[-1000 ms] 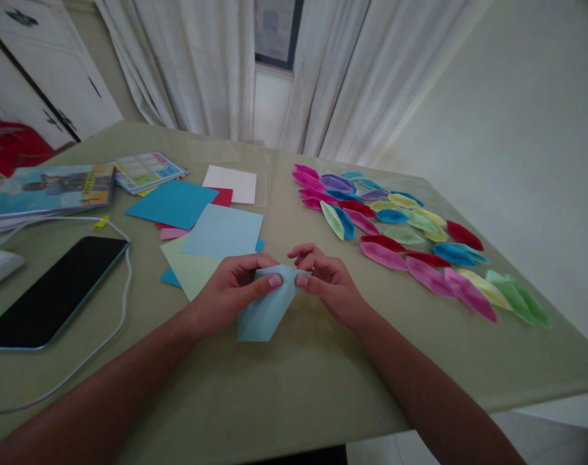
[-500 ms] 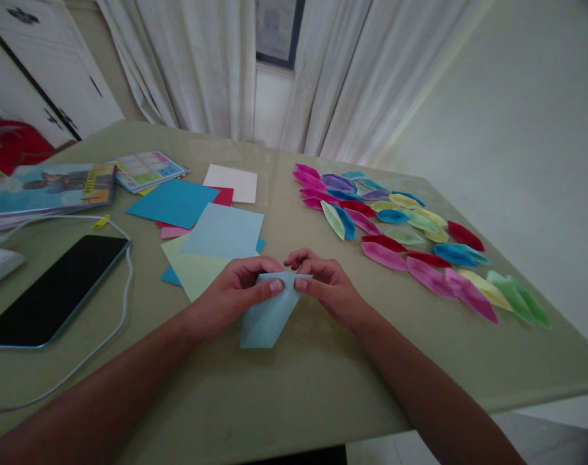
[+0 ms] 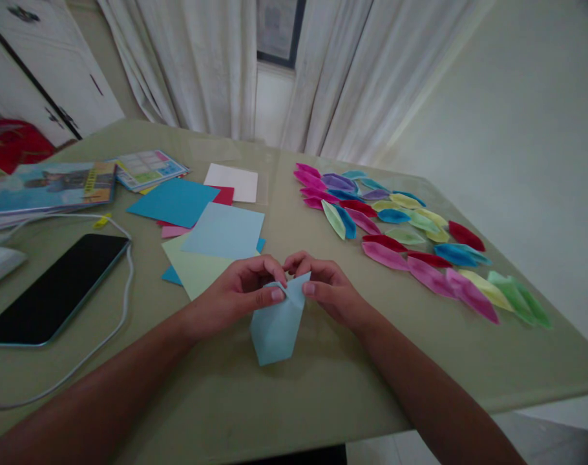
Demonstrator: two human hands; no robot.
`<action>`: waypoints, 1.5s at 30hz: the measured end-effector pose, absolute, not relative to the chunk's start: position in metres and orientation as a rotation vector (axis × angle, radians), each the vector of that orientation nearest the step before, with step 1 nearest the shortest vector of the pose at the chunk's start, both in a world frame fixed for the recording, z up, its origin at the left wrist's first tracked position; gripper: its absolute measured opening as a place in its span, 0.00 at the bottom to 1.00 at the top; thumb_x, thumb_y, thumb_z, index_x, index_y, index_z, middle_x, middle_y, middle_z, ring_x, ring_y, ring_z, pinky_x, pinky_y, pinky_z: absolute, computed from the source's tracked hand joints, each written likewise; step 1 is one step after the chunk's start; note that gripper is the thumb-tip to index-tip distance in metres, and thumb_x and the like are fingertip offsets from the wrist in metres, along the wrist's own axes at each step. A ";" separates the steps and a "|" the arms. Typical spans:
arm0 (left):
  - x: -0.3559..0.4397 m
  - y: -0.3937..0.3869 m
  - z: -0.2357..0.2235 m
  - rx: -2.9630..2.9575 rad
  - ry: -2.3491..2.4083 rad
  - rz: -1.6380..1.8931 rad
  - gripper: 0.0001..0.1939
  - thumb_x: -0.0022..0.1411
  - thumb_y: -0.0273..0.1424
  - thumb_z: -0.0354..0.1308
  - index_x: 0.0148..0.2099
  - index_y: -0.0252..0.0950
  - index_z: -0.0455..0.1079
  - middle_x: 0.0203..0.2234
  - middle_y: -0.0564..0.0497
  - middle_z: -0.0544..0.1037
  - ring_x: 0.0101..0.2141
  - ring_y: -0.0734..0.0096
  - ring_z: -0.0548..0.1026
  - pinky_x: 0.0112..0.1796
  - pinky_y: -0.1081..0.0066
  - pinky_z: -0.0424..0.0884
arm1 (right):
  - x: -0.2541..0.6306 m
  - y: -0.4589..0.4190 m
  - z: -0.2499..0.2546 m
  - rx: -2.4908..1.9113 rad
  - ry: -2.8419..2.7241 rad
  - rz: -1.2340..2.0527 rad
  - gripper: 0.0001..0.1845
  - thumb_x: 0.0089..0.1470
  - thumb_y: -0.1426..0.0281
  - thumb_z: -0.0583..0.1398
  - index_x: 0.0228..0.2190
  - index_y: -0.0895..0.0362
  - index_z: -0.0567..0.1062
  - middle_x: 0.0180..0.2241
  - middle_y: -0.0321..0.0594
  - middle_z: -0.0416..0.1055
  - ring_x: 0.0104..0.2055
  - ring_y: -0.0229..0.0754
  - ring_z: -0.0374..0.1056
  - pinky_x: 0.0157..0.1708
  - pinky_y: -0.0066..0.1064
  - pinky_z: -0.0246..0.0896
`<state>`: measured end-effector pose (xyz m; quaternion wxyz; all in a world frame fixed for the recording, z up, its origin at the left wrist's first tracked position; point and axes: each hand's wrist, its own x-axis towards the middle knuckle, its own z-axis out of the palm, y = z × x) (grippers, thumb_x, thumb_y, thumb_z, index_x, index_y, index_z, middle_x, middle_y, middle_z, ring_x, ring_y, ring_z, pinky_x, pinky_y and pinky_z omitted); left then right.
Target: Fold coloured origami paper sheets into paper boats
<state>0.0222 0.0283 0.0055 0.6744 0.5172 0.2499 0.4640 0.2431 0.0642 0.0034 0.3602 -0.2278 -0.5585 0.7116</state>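
A folded piece of light blue paper [image 3: 277,329] is held up between both hands at the near middle of the table. My left hand [image 3: 238,289] pinches its upper left part, thumb in front and fingers behind. At the upper right corner, my right hand [image 3: 331,287] grips the paper between thumb and fingers. The upper edge is bent, with a pointed flap near the right thumb. Just beyond the left hand lie loose square sheets, among them a pale blue one [image 3: 226,229] on a pale green one [image 3: 197,265].
Several folded, leaf-shaped paper pieces [image 3: 388,258] in many colours lie in rows on the table [image 3: 294,413] at right. On the left are a black-screened phone [image 3: 56,290], a white cable [image 3: 126,297] and a book [image 3: 52,187]. A teal sheet [image 3: 172,203] lies behind.
The folded paper has turned and its lower end has swung right and down. Its upper right corner now points up, and the top edge is bent by the left fingers.
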 end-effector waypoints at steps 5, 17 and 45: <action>0.020 0.029 0.003 1.179 0.522 1.053 0.05 0.65 0.33 0.71 0.40 0.40 0.79 0.38 0.52 0.76 0.40 0.72 0.73 0.40 0.75 0.69 | 0.243 0.066 0.002 -0.563 -1.362 1.855 0.10 0.53 0.60 0.74 0.32 0.53 0.83 0.47 0.40 0.72 0.49 0.46 0.69 0.51 0.36 0.65; 0.021 0.027 0.007 1.256 0.584 1.118 0.10 0.66 0.39 0.69 0.38 0.39 0.79 0.39 0.50 0.77 0.42 0.67 0.73 0.42 0.71 0.69 | 0.243 0.064 0.001 -0.566 -1.360 1.893 0.10 0.51 0.64 0.76 0.33 0.52 0.84 0.47 0.38 0.71 0.47 0.42 0.71 0.48 0.35 0.69; 0.040 0.016 0.002 1.613 0.978 1.348 0.07 0.72 0.37 0.62 0.42 0.39 0.72 0.41 0.49 0.75 0.44 0.64 0.74 0.46 0.66 0.69 | 0.233 0.058 0.002 -0.629 -1.450 1.503 0.10 0.48 0.68 0.77 0.29 0.51 0.82 0.41 0.39 0.76 0.43 0.43 0.72 0.44 0.37 0.69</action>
